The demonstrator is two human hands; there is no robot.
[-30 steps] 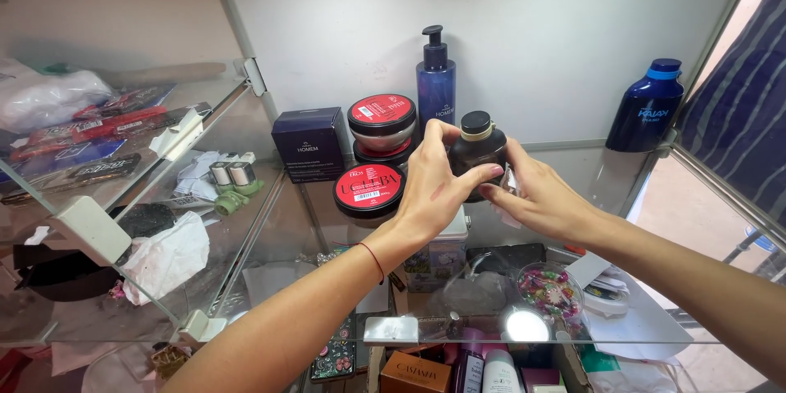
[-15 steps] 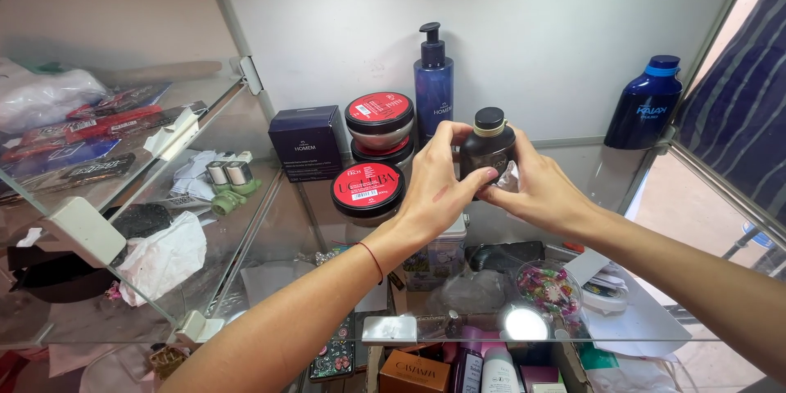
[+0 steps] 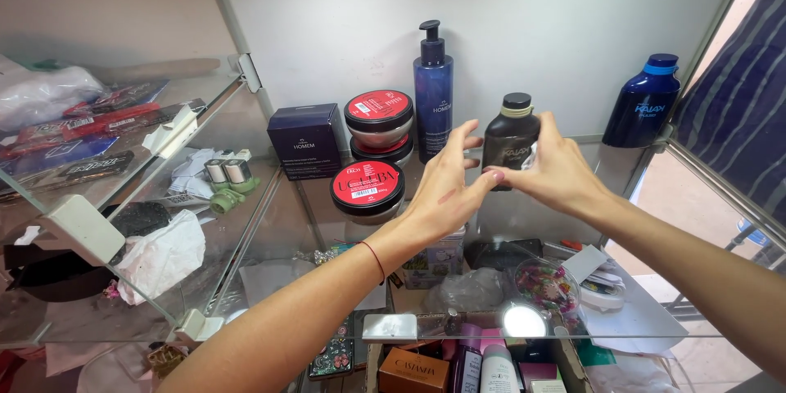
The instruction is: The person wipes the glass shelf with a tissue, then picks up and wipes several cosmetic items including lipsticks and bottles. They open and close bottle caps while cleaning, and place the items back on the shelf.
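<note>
Dark bottle (image 3: 509, 141) stands upright between both hands.

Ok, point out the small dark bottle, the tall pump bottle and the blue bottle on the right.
Small dark bottle (image 3: 508, 137), head view, on its dark front.
Tall pump bottle (image 3: 433, 102), head view, on its blue body.
Blue bottle (image 3: 643, 110), head view, on its body.

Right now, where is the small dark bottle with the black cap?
In the head view the small dark bottle stands right of centre on the glass shelf, between the tall blue pump bottle and the right hand.
</note>
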